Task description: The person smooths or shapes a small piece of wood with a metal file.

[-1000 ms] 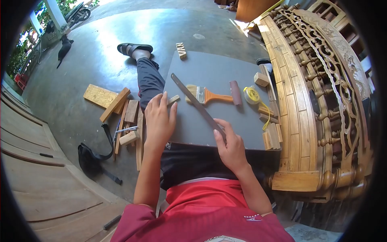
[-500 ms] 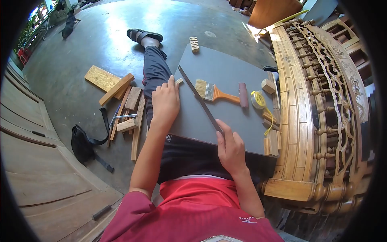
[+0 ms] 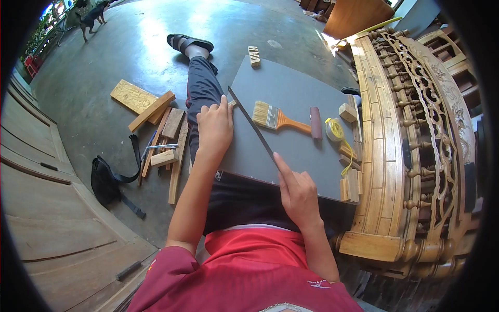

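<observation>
On the left edge of the grey board (image 3: 291, 83), my left hand (image 3: 214, 127) presses a small wooden piece (image 3: 232, 104) with its fingers. My right hand (image 3: 297, 190) grips the lower end of a long thin dark file (image 3: 253, 124), its index finger stretched along it. The file slants up to the left, its far end beside the small piece. Right of the file lie a brush (image 3: 280, 119) with an orange handle, a dark red roll (image 3: 315, 122) and a yellow tape measure (image 3: 334, 130). Carved wooden letters (image 3: 253, 55) stand at the board's top edge.
Wood blocks (image 3: 351, 186) sit at the board's right edge, beside a carved wooden bench (image 3: 379, 156). Wood offcuts (image 3: 172, 125) and a black bag (image 3: 106, 179) lie on the floor at left. A dog (image 3: 92, 20) stands at the far left.
The file has shifted slightly up and left, with my right index finger now extended along it. The dog has moved and turned. My left hand has stayed nearly in place.
</observation>
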### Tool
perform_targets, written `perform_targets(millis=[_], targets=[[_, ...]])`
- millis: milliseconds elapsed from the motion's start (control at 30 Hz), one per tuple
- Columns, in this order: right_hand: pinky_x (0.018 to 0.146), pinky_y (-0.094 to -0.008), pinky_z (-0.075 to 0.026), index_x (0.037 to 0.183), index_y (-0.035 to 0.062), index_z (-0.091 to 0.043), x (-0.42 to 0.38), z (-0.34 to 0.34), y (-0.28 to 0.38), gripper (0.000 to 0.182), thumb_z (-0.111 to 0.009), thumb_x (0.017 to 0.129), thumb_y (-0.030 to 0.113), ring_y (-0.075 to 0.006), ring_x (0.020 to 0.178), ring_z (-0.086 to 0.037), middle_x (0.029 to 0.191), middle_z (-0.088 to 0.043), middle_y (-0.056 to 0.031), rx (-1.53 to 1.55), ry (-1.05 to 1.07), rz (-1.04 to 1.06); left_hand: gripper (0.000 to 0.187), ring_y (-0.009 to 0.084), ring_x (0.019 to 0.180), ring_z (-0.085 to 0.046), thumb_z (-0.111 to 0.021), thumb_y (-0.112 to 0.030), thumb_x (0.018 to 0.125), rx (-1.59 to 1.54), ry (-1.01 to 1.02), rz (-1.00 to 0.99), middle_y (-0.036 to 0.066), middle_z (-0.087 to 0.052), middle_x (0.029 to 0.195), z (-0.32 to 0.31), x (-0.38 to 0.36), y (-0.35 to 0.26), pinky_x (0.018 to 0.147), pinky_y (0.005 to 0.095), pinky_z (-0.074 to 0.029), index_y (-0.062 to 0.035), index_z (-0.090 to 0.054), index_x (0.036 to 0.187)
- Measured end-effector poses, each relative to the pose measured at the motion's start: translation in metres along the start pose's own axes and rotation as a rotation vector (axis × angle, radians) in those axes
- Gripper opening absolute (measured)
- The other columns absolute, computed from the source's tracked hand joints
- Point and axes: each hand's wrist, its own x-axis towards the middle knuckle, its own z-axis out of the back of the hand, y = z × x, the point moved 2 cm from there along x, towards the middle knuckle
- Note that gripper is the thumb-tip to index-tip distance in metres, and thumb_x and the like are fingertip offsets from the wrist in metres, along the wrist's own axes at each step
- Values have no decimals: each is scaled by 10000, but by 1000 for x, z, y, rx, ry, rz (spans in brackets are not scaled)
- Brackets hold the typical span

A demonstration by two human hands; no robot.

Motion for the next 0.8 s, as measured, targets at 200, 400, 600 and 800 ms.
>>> perform_targets(millis=[200,400,600,800], targets=[[699,-412,-446,1626,110,-544,7,5,4,663,-687,986,12,-244,645,-569,731,-554,-71,-69,55,3,425,413,924,-679,-536,-303,1147,-15,-34,0,193,-760,968,-5,-1,4,837,528,-506,-28,-707,1422],[715,-408,-445,1642,116,-527,20,-8,3,702,-694,968,7,-236,650,-572,736,-554,-64,-95,39,25,429,434,893,-690,-533,-326,1151,-6,-57,-8,204,-760,940,-8,0,6,817,539,-517,-44,-715,1418],[720,-405,-445,1646,122,-525,-2,9,-3,700,-684,974,5,-239,650,-560,732,-531,-67,-96,82,2,426,431,876,-691,-532,-327,1152,-24,-76,13,205,-759,921,-10,-1,5,805,539,-508,-35,-725,1396],[722,-409,-446,1646,117,-526,13,6,6,702,-682,972,1,-240,651,-559,733,-529,-69,-105,89,14,437,368,954,-679,-525,-297,1157,-15,17,48,178,-767,968,0,-1,-2,890,495,-498,-1,-695,1429]])
